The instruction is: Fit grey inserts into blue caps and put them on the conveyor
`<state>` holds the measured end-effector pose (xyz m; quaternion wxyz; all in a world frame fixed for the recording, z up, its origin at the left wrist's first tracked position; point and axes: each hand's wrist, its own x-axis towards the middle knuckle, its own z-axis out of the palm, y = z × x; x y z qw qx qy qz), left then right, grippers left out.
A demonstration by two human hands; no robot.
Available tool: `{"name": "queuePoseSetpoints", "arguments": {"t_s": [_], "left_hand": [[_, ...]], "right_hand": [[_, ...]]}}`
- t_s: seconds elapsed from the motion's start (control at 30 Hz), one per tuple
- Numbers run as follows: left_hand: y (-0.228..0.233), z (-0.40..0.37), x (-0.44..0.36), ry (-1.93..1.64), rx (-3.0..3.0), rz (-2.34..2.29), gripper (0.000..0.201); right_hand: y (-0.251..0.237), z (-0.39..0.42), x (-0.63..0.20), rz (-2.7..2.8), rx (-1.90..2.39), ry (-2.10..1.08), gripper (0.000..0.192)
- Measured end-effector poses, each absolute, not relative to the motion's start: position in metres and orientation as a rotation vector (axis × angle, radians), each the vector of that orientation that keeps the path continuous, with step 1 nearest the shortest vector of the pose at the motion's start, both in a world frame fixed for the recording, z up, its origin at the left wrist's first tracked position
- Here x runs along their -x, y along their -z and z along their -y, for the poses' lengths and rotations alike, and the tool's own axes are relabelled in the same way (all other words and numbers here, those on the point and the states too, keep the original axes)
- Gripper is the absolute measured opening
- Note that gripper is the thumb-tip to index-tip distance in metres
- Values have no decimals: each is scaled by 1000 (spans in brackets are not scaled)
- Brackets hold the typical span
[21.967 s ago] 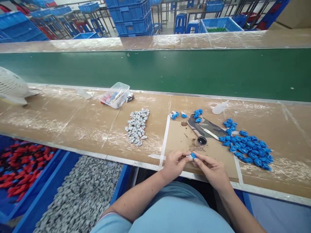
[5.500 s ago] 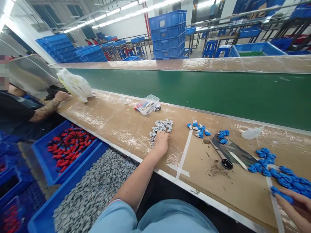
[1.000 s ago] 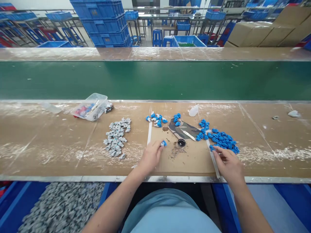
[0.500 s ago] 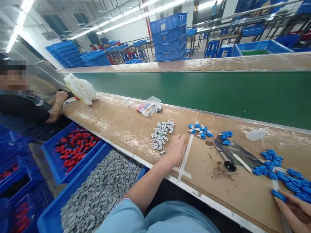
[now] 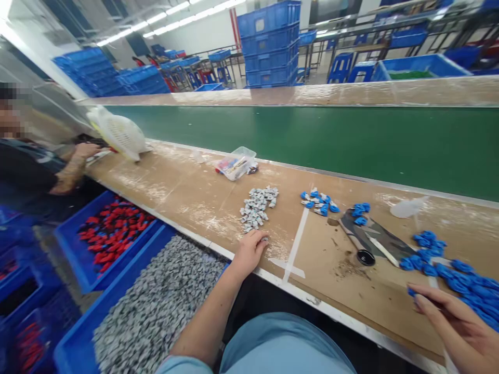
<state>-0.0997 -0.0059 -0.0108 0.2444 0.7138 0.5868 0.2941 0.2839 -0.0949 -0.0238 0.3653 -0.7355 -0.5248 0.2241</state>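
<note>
Beside my left hand, pinching one grey piece, lies its pile; my right hand pinches a blue cap

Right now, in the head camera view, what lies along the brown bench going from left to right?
White fan → clear plastic box → pile of grey parts, with the left hand at its near end → small cluster of blue-and-white parts → black cap → heap of blue parts, beside the right hand.

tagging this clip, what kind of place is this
Most likely a factory assembly line: a long green conveyor belt runs past the bench, stacked blue plastic crates stand behind, and loose small grey plastic parts lie piled by the left hand.
</note>
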Motion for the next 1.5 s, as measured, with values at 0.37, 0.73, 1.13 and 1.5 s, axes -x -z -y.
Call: {"name": "queuePoseSetpoints", "arguments": {"t_s": [0.37, 0.73, 1.13, 1.5], "left_hand": [[16, 22, 3, -824, -1050, -950, 37], [34, 23, -30, -820, -999, -877, 34], [37, 25, -28, -840, -1246, -931, 27], [39, 26, -28, -883, -1279, -920, 25]], "right_hand": [[-1, 87, -220, 1245, 1501, -1043, 31], [-4, 68, -236, 1739, 1532, -357, 17], [-14, 40, -238, 2185, 1433, 127, 25], [-15, 45, -238, 1808, 1689, -191, 26]]}}
